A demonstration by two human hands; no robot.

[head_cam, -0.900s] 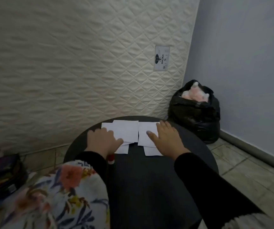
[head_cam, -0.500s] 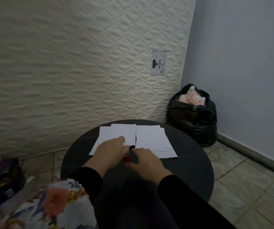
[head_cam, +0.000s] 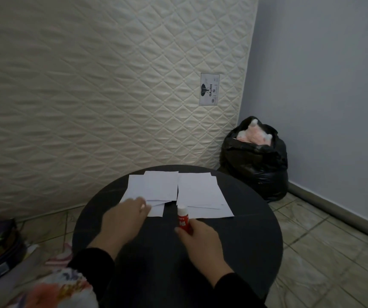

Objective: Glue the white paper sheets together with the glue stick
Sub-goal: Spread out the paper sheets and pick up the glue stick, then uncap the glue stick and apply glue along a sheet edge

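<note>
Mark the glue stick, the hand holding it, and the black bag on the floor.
glue stick (head_cam: pixel 182 218), head view, on its red label below the white cap.
right hand (head_cam: pixel 202 238), head view, on the back of the hand.
black bag (head_cam: pixel 256 172), head view, on its front wall below the opening.

Table (head_cam: pixel 234 252): we see a round top, dark and matt, smooth, with a faint sheen near its far rim.
Paper sheets (head_cam: pixel 197 192): we see thin white paper, matt and flat, lying on the table's far half.
Glue stick (head_cam: pixel 183 220): we see smooth plastic, a red body and a white cap, slightly glossy, at the table's middle.
Mattress (head_cam: pixel 112 96): behind the table we see cream quilted cloth, stitched in diamonds, softly lustrous.
Bag (head_cam: pixel 256 170): right of the table we see crinkled black plastic, glossy.
Floor (head_cam: pixel 323 252): around the table we see smooth pale tiles.
</note>
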